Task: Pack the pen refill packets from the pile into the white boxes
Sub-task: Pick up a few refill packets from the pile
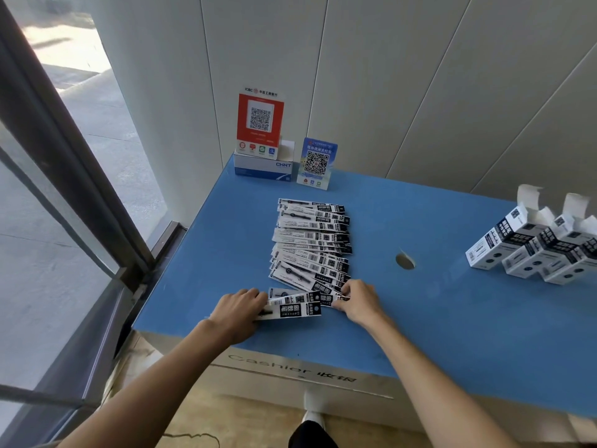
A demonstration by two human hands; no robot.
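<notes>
A pile of black-and-white pen refill packets (311, 244) lies fanned out in a long row on the blue table (436, 312). At the near end of the row, my left hand (237, 310) grips the left ends of a few gathered packets (292, 307). My right hand (357, 300) pinches the right ends of the same near packets. Three white boxes (529, 250) with black labels lie at the right edge of the table, their top flaps open.
A red QR-code stand (260, 124) sits on a white CHNT box (263, 168) at the back, with a blue QR-code stand (317, 163) beside it. A round cable hole (404, 261) sits right of the pile. A glass door frame (64, 163) runs along the left.
</notes>
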